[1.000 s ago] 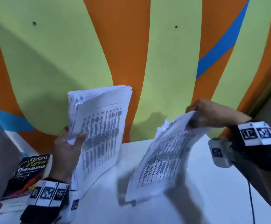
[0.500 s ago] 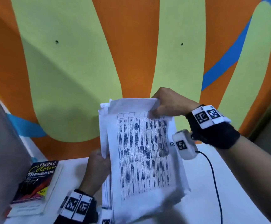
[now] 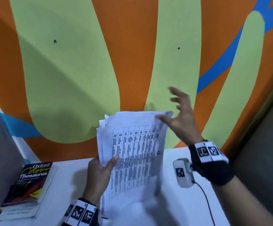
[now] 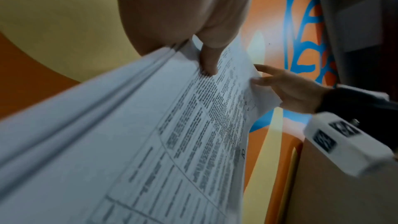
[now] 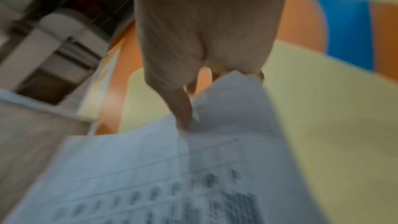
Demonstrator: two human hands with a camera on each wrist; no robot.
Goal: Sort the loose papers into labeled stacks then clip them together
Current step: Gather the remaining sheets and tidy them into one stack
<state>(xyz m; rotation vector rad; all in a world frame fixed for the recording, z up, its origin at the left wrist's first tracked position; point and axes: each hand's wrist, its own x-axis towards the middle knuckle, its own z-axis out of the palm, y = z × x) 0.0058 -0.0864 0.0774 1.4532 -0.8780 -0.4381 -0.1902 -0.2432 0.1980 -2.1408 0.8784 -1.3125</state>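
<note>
Now that the two bundles held apart a second ago are merged, the left hand (image 3: 100, 175) grips one upright stack of printed table sheets (image 3: 132, 154) over the white desk (image 3: 181, 209). The right hand (image 3: 180, 115), fingers spread, thumb at the top corner, seems about to peel a sheet; sorting has barely begun.

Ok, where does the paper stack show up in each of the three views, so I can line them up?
Head: paper stack stands at centre, left hand gripping its left edge, right hand at its top right corner.
Left wrist: stack fills the lower left, thumb pressed on the printed table.
Right wrist: stack fills the bottom, blurred.
Shared landmark: the orange and green wall behind it.
</note>
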